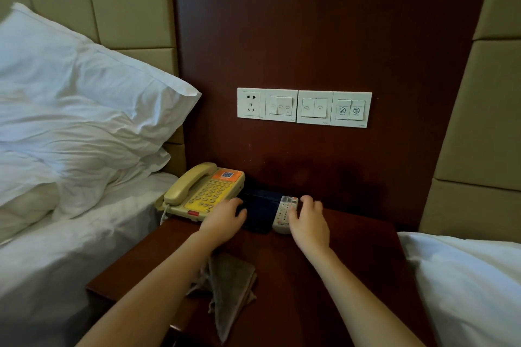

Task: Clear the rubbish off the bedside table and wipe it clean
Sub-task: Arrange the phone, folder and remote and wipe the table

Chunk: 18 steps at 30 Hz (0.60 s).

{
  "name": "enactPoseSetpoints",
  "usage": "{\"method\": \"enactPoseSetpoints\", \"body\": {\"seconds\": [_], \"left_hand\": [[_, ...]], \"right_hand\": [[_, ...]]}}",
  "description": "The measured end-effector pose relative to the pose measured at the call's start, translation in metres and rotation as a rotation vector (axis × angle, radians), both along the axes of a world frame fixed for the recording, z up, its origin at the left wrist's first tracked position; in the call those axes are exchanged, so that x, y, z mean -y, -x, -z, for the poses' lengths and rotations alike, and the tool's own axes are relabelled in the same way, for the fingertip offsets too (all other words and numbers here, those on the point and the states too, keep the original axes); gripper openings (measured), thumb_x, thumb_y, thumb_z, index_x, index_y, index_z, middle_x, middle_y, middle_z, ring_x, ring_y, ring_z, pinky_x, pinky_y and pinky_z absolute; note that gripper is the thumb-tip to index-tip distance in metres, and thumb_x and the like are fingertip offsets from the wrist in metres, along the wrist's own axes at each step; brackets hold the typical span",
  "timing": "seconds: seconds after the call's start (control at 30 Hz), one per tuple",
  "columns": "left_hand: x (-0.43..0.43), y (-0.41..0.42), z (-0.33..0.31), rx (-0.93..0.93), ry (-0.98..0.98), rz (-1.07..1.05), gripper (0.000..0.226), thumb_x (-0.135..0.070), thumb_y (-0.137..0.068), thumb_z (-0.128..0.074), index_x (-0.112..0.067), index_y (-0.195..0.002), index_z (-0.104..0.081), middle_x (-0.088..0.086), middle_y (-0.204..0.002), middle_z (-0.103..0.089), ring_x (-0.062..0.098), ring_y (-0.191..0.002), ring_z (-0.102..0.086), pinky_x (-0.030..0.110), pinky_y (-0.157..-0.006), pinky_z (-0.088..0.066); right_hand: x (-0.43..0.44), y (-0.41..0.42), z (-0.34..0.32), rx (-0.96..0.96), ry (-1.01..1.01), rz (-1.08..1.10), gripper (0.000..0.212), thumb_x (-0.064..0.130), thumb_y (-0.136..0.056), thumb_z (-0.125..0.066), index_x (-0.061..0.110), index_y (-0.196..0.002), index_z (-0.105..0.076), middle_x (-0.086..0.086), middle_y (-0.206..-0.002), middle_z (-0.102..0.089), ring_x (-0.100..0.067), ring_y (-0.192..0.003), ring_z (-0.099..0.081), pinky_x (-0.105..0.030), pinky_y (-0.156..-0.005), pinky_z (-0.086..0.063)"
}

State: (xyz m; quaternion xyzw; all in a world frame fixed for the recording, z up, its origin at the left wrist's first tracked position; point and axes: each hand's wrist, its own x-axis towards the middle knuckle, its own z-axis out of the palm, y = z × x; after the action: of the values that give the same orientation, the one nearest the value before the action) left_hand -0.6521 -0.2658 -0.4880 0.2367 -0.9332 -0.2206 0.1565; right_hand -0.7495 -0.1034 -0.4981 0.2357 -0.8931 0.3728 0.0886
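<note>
At the rear of the surface, left hand grips the dark tray, right hand clasps the remote; lifting might knock the phone.

The left hand covers the near left corner of a dark blue object too dim to identify. The right hand hides the right edge of the remote; neither grip is clear. A forearm overlaps the cloth. The switch panel has unreadably small labels.
</note>
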Motion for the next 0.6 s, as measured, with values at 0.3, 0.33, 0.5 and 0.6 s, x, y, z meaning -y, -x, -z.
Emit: {"method": "enactPoseSetpoints", "body": {"seconds": [0.3,0.33,0.5,0.6], "left_hand": [[0.025,-0.054,-0.014,-0.032,-0.035,-0.103,0.020,-0.022,-0.098,-0.045,-0.018,-0.099,-0.065,0.004,-0.100,-0.063,0.020,-0.095,-0.059,0.026,-0.076,-0.041],[0.027,-0.060,-0.012,-0.013,-0.022,-0.106,0.020,-0.024,-0.098,-0.045,-0.021,-0.091,-0.063,0.002,-0.096,-0.062,0.020,-0.095,-0.058,0.027,-0.076,-0.040],[0.030,-0.091,-0.002,0.051,-0.019,-0.122,0.032,-0.027,-0.102,-0.039,-0.015,-0.123,-0.059,0.005,-0.119,-0.063,0.018,-0.109,-0.058,0.030,-0.090,-0.045],[0.032,-0.103,0.005,0.018,-0.056,-0.174,0.039,-0.022,-0.103,-0.031,-0.014,-0.141,-0.039,0.008,-0.122,-0.056,0.021,-0.109,-0.057,0.030,-0.086,-0.045]], "right_hand": [[0.045,-0.098,-0.031,0.012,-0.518,-0.596,0.046,0.054,-0.093,-0.046,0.016,-0.117,-0.057,-0.007,-0.110,-0.061,-0.025,-0.102,-0.059,-0.040,-0.081,-0.049],[0.051,-0.108,-0.029,0.030,-0.578,-0.623,0.051,0.058,-0.091,-0.047,0.016,-0.119,-0.055,-0.008,-0.117,-0.058,-0.027,-0.108,-0.056,-0.041,-0.083,-0.047],[0.060,-0.142,-0.008,-0.229,-0.766,-0.686,0.056,0.052,-0.093,-0.047,0.017,-0.137,-0.046,-0.013,-0.139,-0.034,-0.036,-0.128,-0.030,-0.050,-0.100,-0.034],[0.065,-0.149,0.013,-0.345,-0.724,-0.740,0.051,0.045,-0.097,-0.040,0.023,-0.143,-0.040,-0.012,-0.148,-0.029,-0.035,-0.135,-0.018,-0.054,-0.111,-0.015]]}}
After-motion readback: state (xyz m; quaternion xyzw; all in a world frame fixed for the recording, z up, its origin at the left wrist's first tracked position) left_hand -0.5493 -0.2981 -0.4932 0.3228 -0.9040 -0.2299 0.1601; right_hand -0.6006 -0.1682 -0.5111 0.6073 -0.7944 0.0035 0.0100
